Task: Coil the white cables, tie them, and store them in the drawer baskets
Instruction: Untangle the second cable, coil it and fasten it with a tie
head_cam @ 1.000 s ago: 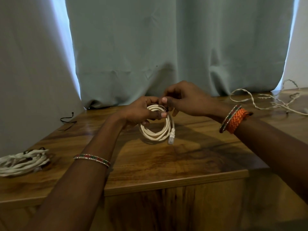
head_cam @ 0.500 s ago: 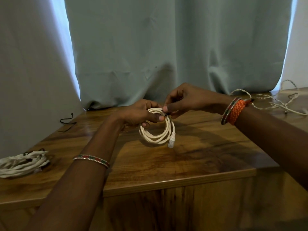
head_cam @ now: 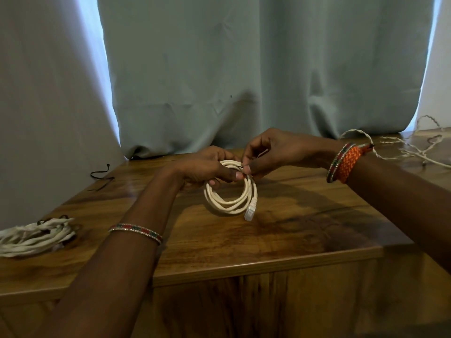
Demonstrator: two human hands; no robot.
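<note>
Grey curtain (head_cam: 244,69) hangs behind a wooden table (head_cam: 280,230), which takes up the lower field of view. At the table's left edge lies a bundle (head_cam: 36,236) of white cable with a dark tie around it (apparently done). At the far right, loose cables (head_cam: 415,152) sprawl uncoiled. Near the table's middle, held just above the surface, is the coil (head_cam: 230,191), several loops with a clear plug (head_cam: 250,212) hanging at its lower right. Left hand (head_cam: 207,168) grips the coil's top, fingers curled through the loops. Right hand (head_cam: 271,152) pinches at the same spot with thumb and fingertips; what it pinches is too small to tell, probably a tie. Step in hand, by judgement: tying the coil. Next move calls for keeping the loops clamped while the tie is closed tight, then storage. Spare ties (head_cam: 101,173) lie at the back left. No drawer is visible.
</note>
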